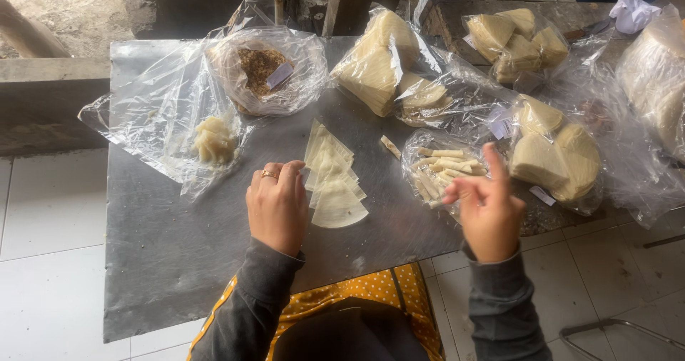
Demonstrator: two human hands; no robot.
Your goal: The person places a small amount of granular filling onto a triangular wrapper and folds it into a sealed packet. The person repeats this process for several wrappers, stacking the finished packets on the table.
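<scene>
Her left hand (277,204), fingers curled, pins the fanned pile of thin wedge-shaped wrappers (332,179) to the grey surface (178,261), seemingly to steady it, while the right hand (489,207) hovers empty, fingers loosely spread, beside the bagged rolled pieces (442,168)

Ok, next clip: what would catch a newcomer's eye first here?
Probably the fan of pale quarter-round wrappers spread mid-table on the grey metal table, with the left hand resting at their edge. The right hand is raised beside a clear bag of rolled sticks. Around them lie more plastic bags, one with brown filling at the back and several with folded wrapper stacks to the right.
</scene>
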